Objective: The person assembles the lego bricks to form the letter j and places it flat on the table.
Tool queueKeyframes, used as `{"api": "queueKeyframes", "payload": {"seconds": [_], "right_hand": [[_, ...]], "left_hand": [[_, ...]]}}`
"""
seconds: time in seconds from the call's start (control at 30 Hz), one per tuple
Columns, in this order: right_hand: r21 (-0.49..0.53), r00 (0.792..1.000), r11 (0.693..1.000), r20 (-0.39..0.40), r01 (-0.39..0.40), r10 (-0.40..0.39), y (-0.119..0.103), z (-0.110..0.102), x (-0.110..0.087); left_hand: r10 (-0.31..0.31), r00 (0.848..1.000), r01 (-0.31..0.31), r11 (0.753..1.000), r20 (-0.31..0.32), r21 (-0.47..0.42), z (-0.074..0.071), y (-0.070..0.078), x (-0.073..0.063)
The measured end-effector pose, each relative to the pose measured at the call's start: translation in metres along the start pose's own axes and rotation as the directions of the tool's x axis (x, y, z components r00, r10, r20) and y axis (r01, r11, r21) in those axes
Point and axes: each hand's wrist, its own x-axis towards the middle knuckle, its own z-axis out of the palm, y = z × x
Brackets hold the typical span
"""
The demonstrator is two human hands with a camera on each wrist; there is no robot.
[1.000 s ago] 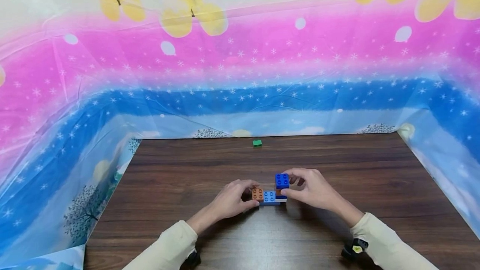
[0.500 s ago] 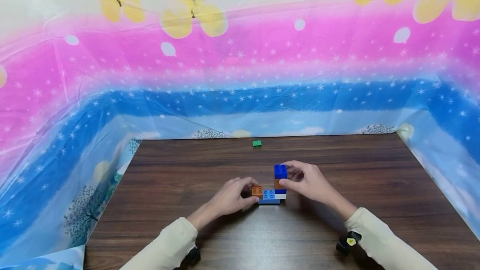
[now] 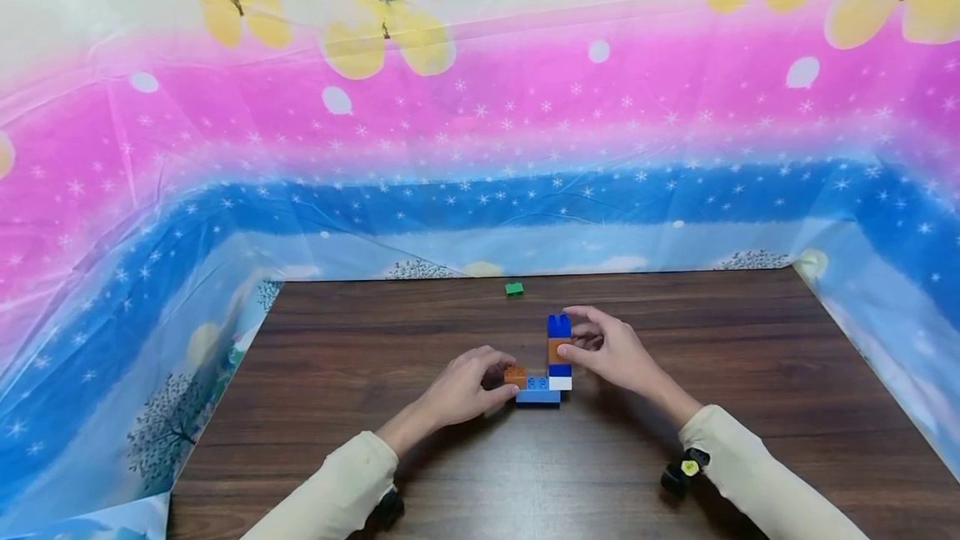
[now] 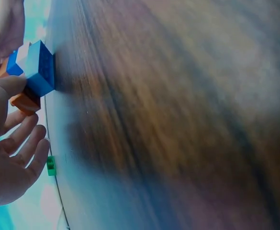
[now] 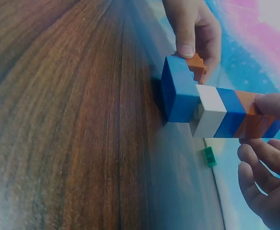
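Note:
Toy building bricks are joined in an L shape in front of me. The base is a light blue brick, its hollow underside visible in the left wrist view. An orange brick sits on its left end, pinched by my left hand. On the right end a white brick overhangs slightly, bearing a tower of a dark blue brick, an orange section and another dark blue brick. My right hand pinches the tower at the orange section. The whole build leans back.
A small green brick lies alone near the far edge of the dark wooden table. A printed cloth hangs behind the table and along its sides.
The joined bricks have tipped backward, so their fronts show more and their stud tops less. My right hand has moved away from me with the tower; my left hand keeps its pinch.

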Motion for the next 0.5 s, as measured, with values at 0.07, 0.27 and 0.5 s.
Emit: {"api": "queueKeyframes", "payload": {"seconds": [0.07,0.27,0.5], "right_hand": [[0.0,1.0,1.0,0.005,-0.006,0.006,0.003,0.001,0.001],[0.004,0.999,0.999,0.019,-0.043,0.043,0.009,0.003,0.005],[0.005,0.997,0.997,0.023,-0.079,0.079,0.016,0.006,0.01]], "left_hand": [[0.0,1.0,0.0,1.0,-0.005,-0.007,0.001,-0.001,0.0],[0.004,1.0,-0.005,1.0,-0.029,-0.016,0.002,-0.004,0.002],[-0.011,0.999,0.01,0.999,-0.047,-0.032,0.002,-0.004,0.004]]}}
